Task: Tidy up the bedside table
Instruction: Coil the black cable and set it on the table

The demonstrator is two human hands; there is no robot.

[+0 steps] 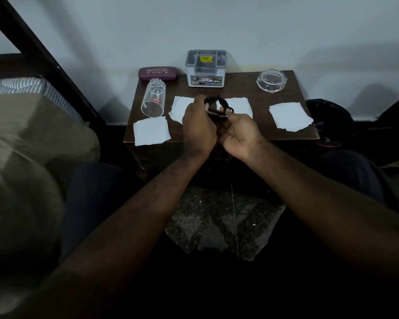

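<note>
Progress looks slight, by my judgement: most of the clutter on the bedside table is untouched. Both hands are held over the middle of its front edge, working on a black cable, which I take to be the coiling step. The left hand has its fingers curled round the bundle. The right hand pinches the cable near its plug end, though the fingertips are partly hidden.

Still to be dealt with are four pieces of torn white paper: one at the front left corner, two near the middle and one at the front right corner. One clear tumbler lies on its side near the left edge.

Along the back edge are one maroon glasses case, one grey organiser box and one glass ashtray. One dark bin stands on the floor beside the right edge.
</note>
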